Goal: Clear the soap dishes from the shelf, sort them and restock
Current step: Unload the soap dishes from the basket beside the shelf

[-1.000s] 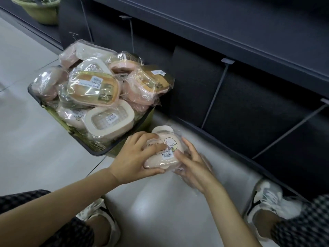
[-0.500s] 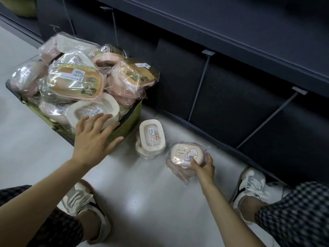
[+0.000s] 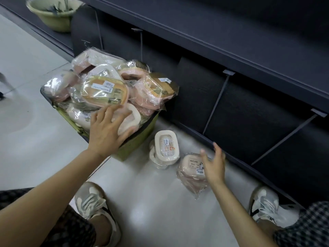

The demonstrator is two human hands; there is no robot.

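Left hand (image 3: 108, 131) over cream dish (image 3: 130, 120)

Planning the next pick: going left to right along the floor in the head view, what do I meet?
Basket heaped with wrapped soap dishes, left hand on it → white dish stack → wrapped pink dish → right hand.

The left hand (image 3: 108, 132) reaches forward on an outstretched bare forearm, palm down, fingers (image 3: 114, 111) spread and nearly straight, thumb out to the right. The right hand (image 3: 213, 164) is lower and nearer, fingers loosely spread and upward, gripping nothing.
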